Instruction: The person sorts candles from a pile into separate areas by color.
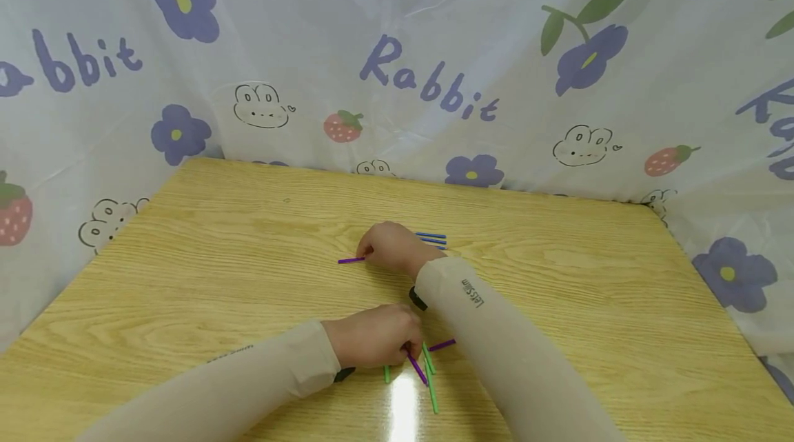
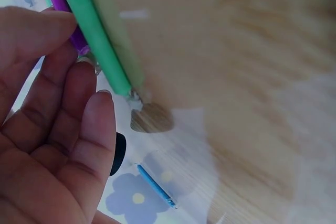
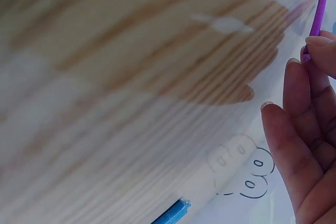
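Observation:
My right hand pinches the end of a thin purple stick between thumb and finger, close over the tabletop. Just right of it lie several blue sticks, side by side and partly covered by the hand. Nearer the front, my left hand pinches another purple stick, which slants down toward the right. Green sticks lie next to it, some overlapping, and one green stick shows from under the hand. A third purple stick runs partly behind the right sleeve.
The wooden table has a glossy surface. A white cloth printed with flowers, rabbits and strawberries hangs behind it and at both sides. My right forearm reaches diagonally over the table, just right of the green sticks.

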Motion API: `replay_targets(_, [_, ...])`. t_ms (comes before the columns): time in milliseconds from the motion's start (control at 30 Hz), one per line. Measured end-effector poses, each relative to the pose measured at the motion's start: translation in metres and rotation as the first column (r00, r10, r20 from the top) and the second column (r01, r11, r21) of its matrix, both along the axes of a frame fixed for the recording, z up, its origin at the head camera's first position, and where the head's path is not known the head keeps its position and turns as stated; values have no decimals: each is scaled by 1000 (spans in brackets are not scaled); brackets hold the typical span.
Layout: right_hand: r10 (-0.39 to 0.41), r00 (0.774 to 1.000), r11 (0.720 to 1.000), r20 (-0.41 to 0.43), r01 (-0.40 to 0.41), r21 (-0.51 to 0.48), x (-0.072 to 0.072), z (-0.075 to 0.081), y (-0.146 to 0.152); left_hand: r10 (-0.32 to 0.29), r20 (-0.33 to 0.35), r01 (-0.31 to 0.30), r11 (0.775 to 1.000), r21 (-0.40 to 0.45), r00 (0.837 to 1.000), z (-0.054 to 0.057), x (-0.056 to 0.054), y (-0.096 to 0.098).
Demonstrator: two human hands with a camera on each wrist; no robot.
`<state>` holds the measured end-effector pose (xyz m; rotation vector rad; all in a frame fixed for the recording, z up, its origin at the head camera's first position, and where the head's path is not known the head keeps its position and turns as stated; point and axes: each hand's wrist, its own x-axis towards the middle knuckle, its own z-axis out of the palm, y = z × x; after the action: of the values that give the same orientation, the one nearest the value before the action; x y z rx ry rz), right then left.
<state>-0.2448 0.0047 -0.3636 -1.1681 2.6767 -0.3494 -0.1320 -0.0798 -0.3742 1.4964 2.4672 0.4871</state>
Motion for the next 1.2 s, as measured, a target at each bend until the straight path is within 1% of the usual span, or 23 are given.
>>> replay_targets(267, [11,1000,1000,-5,-11,20,-1,-3,-3,-4,-1,4,1000,8,1000,-1,-1,1])
replay_targets(433, [13,1000,999,-13,-13,36,-1,-4,-3,-5,-15,5,1000,4,1000,-1,-1,2])
replay_targets(733, [31,999,999,-38,-30,43,-1,-3,-4,10,-23,-10,1000,-9,1000,-1,1,2])
replay_targets(933, [32,998,998,-52,-29,53,0,-2,-4,-3,-51,3,1000,0,999,-1,1,3])
replay_targets(1200, [18,999,997,-45,-14,71,0,-1,-5,-14,-54,14,1000,-3,998,0,1,3])
